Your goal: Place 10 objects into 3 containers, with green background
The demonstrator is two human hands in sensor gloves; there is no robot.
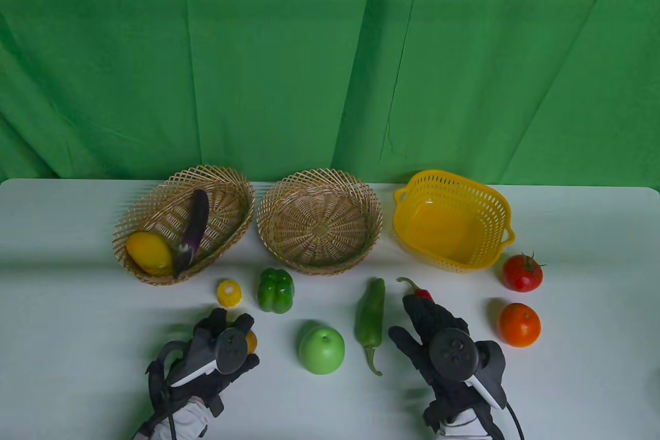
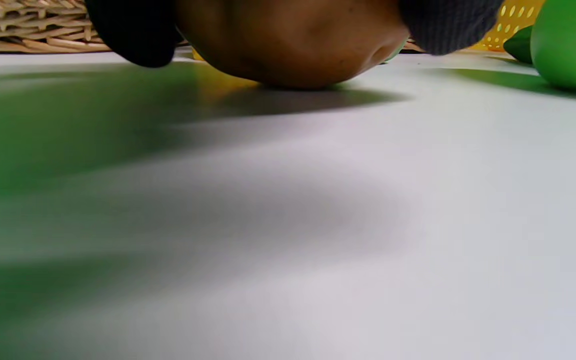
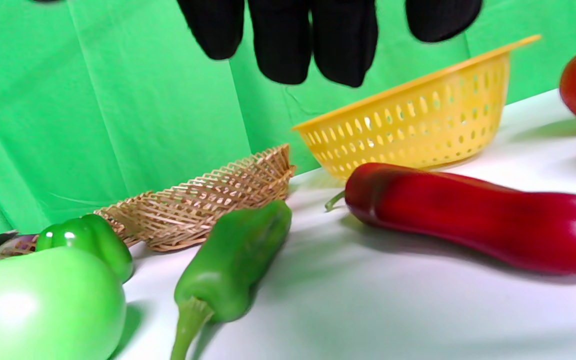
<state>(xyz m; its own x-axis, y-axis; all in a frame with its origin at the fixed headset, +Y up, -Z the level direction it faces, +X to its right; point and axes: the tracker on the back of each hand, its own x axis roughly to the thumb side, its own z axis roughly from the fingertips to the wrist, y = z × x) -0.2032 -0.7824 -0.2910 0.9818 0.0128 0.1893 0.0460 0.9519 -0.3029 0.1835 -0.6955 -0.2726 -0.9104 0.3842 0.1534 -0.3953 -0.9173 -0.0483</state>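
Observation:
My left hand (image 1: 232, 327) is low on the table and grips a small orange fruit (image 1: 251, 341). In the left wrist view the fruit (image 2: 293, 45) rests on the table with a gloved finger (image 2: 133, 30) on each side of it. My right hand (image 1: 412, 319) hovers open over a red chili pepper (image 1: 420, 293). In the right wrist view its fingers (image 3: 313, 40) hang above the pepper (image 3: 468, 215) without touching it. Behind stand an oval wicker basket (image 1: 154, 195), a round wicker basket (image 1: 268, 218) and a yellow plastic basket (image 1: 495, 202).
The oval basket holds a yellow fruit (image 1: 149, 253) and an eggplant (image 1: 194, 228). On the table lie a corn piece (image 1: 230, 293), a green bell pepper (image 1: 276, 290), a green apple (image 1: 321, 349), a long green pepper (image 1: 370, 316), a red tomato (image 1: 522, 273) and an orange tomato (image 1: 519, 324).

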